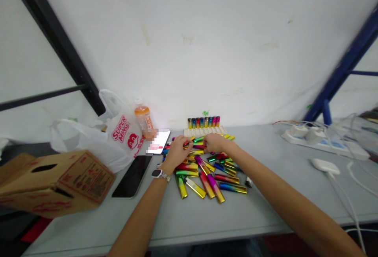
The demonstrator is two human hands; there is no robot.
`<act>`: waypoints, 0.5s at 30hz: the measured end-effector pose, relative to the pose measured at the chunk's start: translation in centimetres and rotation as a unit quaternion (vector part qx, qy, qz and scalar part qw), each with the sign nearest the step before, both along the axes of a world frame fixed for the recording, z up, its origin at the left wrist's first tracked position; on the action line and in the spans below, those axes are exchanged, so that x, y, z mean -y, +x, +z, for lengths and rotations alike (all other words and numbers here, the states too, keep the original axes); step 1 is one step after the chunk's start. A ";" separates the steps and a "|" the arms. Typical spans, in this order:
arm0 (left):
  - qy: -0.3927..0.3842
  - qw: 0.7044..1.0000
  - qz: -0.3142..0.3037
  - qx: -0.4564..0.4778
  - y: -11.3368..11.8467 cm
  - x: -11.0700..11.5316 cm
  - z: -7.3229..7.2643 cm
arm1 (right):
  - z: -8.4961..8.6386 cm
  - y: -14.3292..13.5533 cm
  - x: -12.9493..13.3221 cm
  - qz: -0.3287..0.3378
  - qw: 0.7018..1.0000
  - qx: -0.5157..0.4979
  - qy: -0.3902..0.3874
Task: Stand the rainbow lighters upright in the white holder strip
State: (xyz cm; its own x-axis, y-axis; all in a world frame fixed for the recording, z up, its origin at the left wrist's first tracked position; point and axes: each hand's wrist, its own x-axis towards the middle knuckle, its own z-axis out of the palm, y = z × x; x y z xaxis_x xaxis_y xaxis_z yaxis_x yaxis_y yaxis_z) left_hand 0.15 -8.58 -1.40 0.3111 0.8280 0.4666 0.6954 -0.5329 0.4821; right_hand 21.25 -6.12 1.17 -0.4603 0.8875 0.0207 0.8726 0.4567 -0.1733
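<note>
Many shiny, metallic lighters (202, 165) in yellow, red, green, blue and purple lie in a loose pile on the grey table (189, 217). At the pile's back left, my left hand (178, 151) has its fingers closed around something dark and small that I cannot make out. My right hand (215, 143) reaches into the back of the pile with its fingers bent together; what they hold, if anything, is hidden. Behind both hands, a row of several lighters (206, 122) stands upright in a white tray (203, 132) with holes along its front.
At left are a cardboard box (82, 176), a white plastic bag (118, 139), an orange bottle (143, 119), a black phone (132, 176) and a lit screen (159, 141). A power strip (327, 143) and a white charger (325, 166) with cables lie at right. A wall rises behind.
</note>
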 end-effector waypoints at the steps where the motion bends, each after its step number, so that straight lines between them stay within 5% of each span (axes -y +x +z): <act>1: 0.000 1.000 0.002 0.022 0.0 -0.1 0.0 | -0.1 0.1 -0.1 0.004 1.000 -0.013 0.005; 6: -0.066 0.980 0.023 0.185 1.1 -0.2 0.8 | 0.0 0.4 0.6 0.037 0.985 -0.164 0.027; 9: -0.111 0.960 -0.040 0.253 3.0 0.0 1.6 | 0.1 0.0 2.0 0.046 0.950 -0.309 -0.002; 15: -0.070 0.952 -0.066 0.292 6.5 -0.1 1.4 | -1.0 -0.7 4.3 0.009 0.889 -0.455 -0.055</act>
